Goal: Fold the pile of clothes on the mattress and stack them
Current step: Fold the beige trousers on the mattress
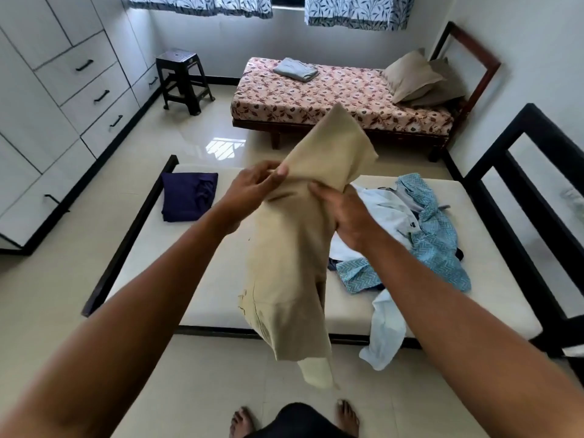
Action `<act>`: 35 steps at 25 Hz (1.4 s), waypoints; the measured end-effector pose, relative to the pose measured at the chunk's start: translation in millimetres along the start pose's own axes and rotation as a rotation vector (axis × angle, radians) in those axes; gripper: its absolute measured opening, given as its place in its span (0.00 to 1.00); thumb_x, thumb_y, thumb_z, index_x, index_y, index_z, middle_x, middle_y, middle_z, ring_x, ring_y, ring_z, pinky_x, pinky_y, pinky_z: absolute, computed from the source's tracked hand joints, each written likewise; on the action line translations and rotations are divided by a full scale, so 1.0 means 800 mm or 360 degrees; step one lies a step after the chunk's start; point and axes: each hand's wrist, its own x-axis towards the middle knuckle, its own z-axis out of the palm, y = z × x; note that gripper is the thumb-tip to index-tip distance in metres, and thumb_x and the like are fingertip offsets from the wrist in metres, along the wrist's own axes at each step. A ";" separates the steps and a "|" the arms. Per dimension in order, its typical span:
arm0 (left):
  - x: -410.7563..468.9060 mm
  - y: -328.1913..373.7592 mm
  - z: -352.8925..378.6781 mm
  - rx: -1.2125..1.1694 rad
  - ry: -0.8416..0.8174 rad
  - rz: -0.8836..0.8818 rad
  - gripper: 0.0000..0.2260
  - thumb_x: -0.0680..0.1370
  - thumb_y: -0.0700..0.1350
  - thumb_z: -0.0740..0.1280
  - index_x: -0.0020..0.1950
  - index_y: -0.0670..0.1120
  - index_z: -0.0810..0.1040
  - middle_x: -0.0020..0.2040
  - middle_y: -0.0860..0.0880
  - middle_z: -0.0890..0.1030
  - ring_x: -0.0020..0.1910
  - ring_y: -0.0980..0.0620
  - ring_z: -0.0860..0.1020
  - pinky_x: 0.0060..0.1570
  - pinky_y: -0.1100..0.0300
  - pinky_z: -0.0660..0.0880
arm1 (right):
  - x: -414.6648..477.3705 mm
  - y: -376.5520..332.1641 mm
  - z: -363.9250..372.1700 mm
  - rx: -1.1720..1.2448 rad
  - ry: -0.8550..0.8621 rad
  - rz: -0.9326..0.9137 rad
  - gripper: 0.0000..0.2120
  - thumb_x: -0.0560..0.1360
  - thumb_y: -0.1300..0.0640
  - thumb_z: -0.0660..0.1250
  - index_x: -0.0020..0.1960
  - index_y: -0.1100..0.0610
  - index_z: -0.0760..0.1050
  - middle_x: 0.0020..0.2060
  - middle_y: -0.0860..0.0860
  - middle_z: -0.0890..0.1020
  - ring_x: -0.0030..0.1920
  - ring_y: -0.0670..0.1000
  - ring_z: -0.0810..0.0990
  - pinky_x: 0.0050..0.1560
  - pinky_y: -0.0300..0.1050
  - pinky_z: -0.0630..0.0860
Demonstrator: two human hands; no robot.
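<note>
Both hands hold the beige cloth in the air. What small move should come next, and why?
Probably lay the beige garment flat on the mattress: the left hand and right hand grip it bunched in the air and unfolded.

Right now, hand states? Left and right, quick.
left hand: closed, pinching the beige garment.
right hand: closed, gripping the same beige garment.
</note>
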 end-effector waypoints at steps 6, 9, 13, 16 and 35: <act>-0.085 -0.137 -0.043 -0.0478 -0.0037 -0.0862 0.54 0.60 0.84 0.65 0.77 0.51 0.68 0.71 0.48 0.77 0.68 0.47 0.78 0.63 0.40 0.77 | 0.025 -0.100 0.018 0.0454 -0.0065 0.0003 0.15 0.81 0.50 0.68 0.60 0.59 0.84 0.52 0.57 0.86 0.52 0.54 0.85 0.57 0.48 0.82; -0.093 -0.165 -0.032 -0.0745 -0.0009 -0.1130 0.56 0.62 0.80 0.68 0.80 0.47 0.63 0.74 0.39 0.73 0.67 0.38 0.78 0.58 0.39 0.80 | 0.028 -0.108 0.024 0.0598 -0.0033 0.0002 0.14 0.81 0.54 0.65 0.47 0.59 0.87 0.43 0.55 0.87 0.44 0.54 0.86 0.49 0.45 0.83; -0.091 -0.152 -0.008 -0.0990 -0.0216 -0.1201 0.37 0.74 0.66 0.74 0.72 0.42 0.75 0.68 0.37 0.80 0.65 0.36 0.80 0.64 0.39 0.78 | 0.037 -0.118 0.008 0.0614 0.0141 -0.0046 0.12 0.81 0.54 0.63 0.49 0.58 0.83 0.41 0.55 0.87 0.43 0.54 0.86 0.47 0.45 0.83; -0.090 -0.123 -0.008 -0.0995 -0.0104 -0.1159 0.23 0.76 0.50 0.73 0.68 0.40 0.79 0.61 0.38 0.84 0.59 0.39 0.83 0.61 0.43 0.79 | 0.053 -0.121 -0.039 0.0546 0.0327 -0.0061 0.13 0.81 0.52 0.64 0.47 0.56 0.84 0.41 0.54 0.86 0.43 0.54 0.86 0.46 0.46 0.84; -0.048 -0.003 0.051 0.0473 0.0553 0.0070 0.10 0.74 0.51 0.73 0.44 0.44 0.80 0.37 0.47 0.83 0.36 0.46 0.83 0.34 0.48 0.82 | -0.052 -0.032 0.046 -0.1014 -0.0443 0.0074 0.23 0.69 0.32 0.74 0.50 0.50 0.80 0.44 0.42 0.85 0.47 0.44 0.84 0.48 0.42 0.81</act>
